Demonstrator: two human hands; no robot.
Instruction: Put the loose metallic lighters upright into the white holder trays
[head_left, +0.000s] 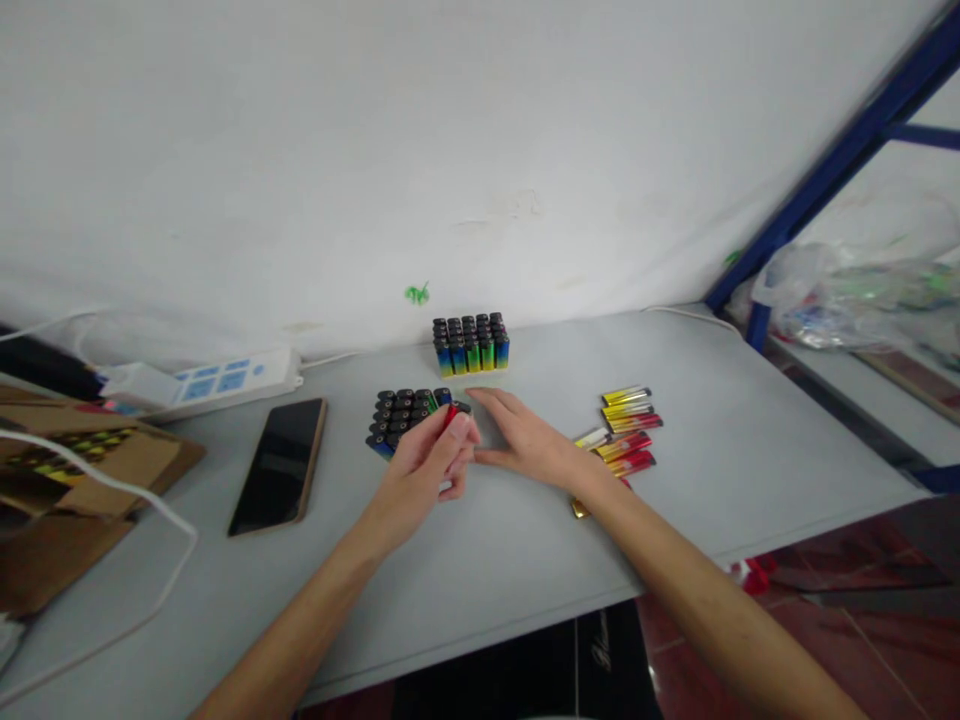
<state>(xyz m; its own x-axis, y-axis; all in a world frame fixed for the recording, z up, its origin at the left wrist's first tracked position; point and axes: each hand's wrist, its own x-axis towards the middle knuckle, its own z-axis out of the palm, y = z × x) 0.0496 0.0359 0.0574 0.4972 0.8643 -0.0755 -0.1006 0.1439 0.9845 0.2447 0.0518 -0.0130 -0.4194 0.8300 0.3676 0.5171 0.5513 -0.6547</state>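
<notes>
My left hand (pixel 433 455) is closed on a red lighter (pixel 450 414), of which only a small part shows between the fingers. Just behind it stands a block of upright lighters (pixel 401 408) with black tops, partly covered by this hand. My right hand (pixel 529 438) holds nothing; its thumb and fingers are spread beside the right end of that block. Whether its fingertips touch the lighters is unclear. Farther back, against the wall, a second block of upright lighters (pixel 471 345) shows blue, green and yellow bodies. Loose red and yellow lighters (pixel 626 450) lie right of my right hand.
To the left lie a phone (pixel 277 467) and a white power strip (pixel 232 380). An opened cardboard box (pixel 142 465) sits at the far left, with a white cable (pixel 161 505) crossing it. A blue metal frame (pixel 817 170) rises at the right beside plastic bags (pixel 847 300).
</notes>
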